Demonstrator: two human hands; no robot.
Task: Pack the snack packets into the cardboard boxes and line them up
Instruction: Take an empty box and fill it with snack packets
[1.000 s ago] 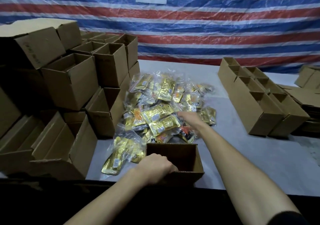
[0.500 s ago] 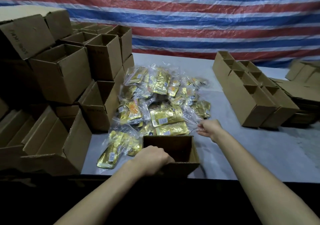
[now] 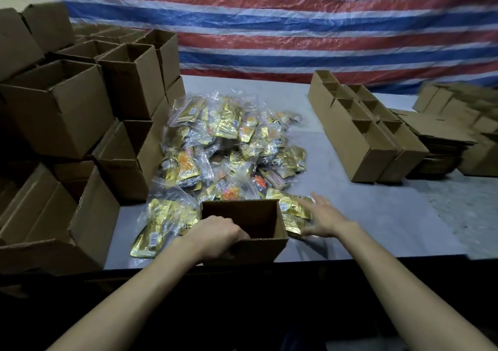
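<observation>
— Striped tarp (image 3: 269,27) in red, white and blue hangs behind the grey table (image 3: 377,215). What sits nearest you?

— One open box (image 3: 258,245), upright at the near edge of the table. It is dark inside (I cannot see its bottom).

— Who has hold of it?

— The left hand (image 3: 215,232) grips the near left part of its rim. The fingers (image 3: 238,235) curl over the wall and dip inside.

— And the other one?

— The right hand (image 3: 323,218) lies palm down just right of the box, on a couple of gold packets (image 3: 291,205) that touch the box's right wall. Its fingers are straight and spread wide over the foil. I cannot tell whether the thumb hooks beneath them, as the hand is a bit blurred.

— Where are the other snacks?

— They sit in a pile (image 3: 229,148), gold foil in clear bags, some with orange prints, heaped mid-table right behind the box. A few more bags lie left of the box, nearly at the table's edge.

— Any other cartons?

— On the left is a stack (image 3: 59,113) of open ones, some upright and some tipped on their sides, reaching close to the pile. On the right, well apart from the pile, is a row (image 3: 358,135) two wide with open tops up, running toward the tarp. Beyond that row lies flat cardboard (image 3: 436,140) (the far right is blurred).
</observation>
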